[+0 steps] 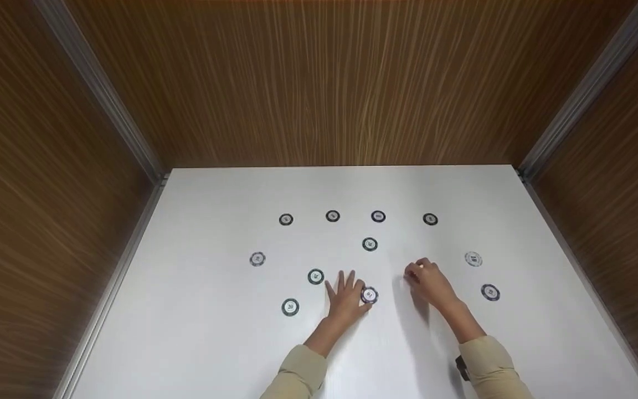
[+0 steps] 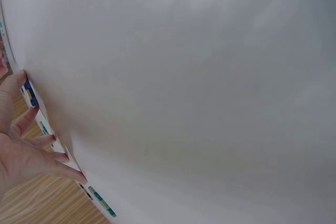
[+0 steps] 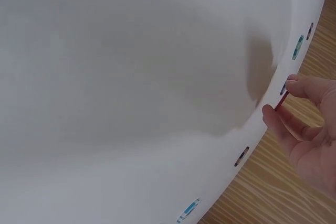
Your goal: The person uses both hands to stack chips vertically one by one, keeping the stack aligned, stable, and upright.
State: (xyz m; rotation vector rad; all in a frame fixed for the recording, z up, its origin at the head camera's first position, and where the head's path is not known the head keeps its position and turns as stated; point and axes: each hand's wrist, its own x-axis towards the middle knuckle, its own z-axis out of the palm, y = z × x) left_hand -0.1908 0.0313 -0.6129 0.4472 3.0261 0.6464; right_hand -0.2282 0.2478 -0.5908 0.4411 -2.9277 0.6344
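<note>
In the head view, my left hand (image 1: pixel 345 303) rests on the white table, palm down. Its thumb and index finger grip the edges of a dark blue and white poker chip (image 1: pixel 370 295), while the other fingers are spread. The blue chip (image 2: pixel 30 93) also shows between thumb and index finger in the left wrist view. To the right, my right hand (image 1: pixel 430 282) is held over the table, casting a shadow. Its thumb and fingertips pinch a thin red poker chip (image 3: pixel 282 100), seen edge-on in the right wrist view and mostly hidden in the head view.
Several more poker chips lie flat and spread out, including a green one (image 1: pixel 315 276) beside my left fingers, another green one (image 1: pixel 370 244), a pale one (image 1: pixel 473 259) and a blue one (image 1: pixel 490 292) at right. Wood-grain panels (image 1: pixel 319 83) enclose the table's back and sides.
</note>
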